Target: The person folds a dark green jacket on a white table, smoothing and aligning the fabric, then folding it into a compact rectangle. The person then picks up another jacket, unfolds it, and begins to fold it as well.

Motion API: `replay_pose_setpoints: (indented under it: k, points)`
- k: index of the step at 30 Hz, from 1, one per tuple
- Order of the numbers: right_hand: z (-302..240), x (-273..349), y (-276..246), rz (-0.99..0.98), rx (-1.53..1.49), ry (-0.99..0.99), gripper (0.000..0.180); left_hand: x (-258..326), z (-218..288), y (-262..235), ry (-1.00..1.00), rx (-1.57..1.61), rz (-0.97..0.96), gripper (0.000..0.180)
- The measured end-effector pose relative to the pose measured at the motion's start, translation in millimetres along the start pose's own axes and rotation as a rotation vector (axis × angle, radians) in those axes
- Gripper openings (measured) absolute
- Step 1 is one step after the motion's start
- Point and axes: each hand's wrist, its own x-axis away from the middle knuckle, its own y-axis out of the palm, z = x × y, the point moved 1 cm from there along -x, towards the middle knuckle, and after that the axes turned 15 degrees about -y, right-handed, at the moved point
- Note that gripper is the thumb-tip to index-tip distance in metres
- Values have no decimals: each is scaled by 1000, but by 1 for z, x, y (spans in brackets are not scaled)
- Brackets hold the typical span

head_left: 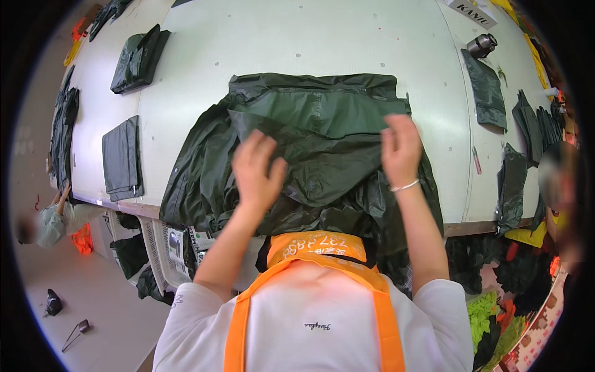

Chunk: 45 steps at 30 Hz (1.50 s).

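Note:
A dark green, slightly shiny waterproof garment (310,173) lies spread on the table in front of me, its near part hanging over the front edge. A loose layer of it sags in a fold between my hands. My left hand (257,170) is over the garment's left-middle part, fingers apart and slightly blurred, with no cloth visibly gripped. At the right end of the layer's upper edge, my right hand (401,150) has its fingers curled towards the thumb, and the cloth runs into its grip. A thin bracelet circles that wrist.
Folded dark green garments (122,158) lie on the white table (192,43) at left, others (486,90) at right. A metal flask (481,45) and a small pen-like tool (476,160) sit at right. Crates (152,251) stand below the front edge. Another person (52,223) is at far left.

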Motion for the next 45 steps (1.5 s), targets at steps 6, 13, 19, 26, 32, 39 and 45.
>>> replay_pose_setpoints:
  k: [6, 13, 19, 26, 32, 39, 45]
  points:
    - [-125, 59, 79, -735, -373, -205, 49, -77, -43, 2, -134, -347, -6, 33]
    - [-107, 64, 90, -679, -830, 38, 49, -54, -92, 21, -245, -348, 211, 41]
    - [-67, 54, 104, -722, -98, 60, 60, -24, -40, 61, 99, -369, -223, 63]
    - [-40, 45, 50, -78, -23, 306, 65, -31, -58, 15, -176, -135, 108, 63]
    - [22, 69, 46, 399, -860, 1149, 41, -45, -131, 38, -1161, 1057, -167, 44]
    - [-58, -23, 64, -293, -465, 219, 35, -69, 4, 30, -283, 644, 0, 41]
    - [-68, 45, 101, -717, -495, 131, 33, -34, 14, 108, -38, 133, -372, 33]
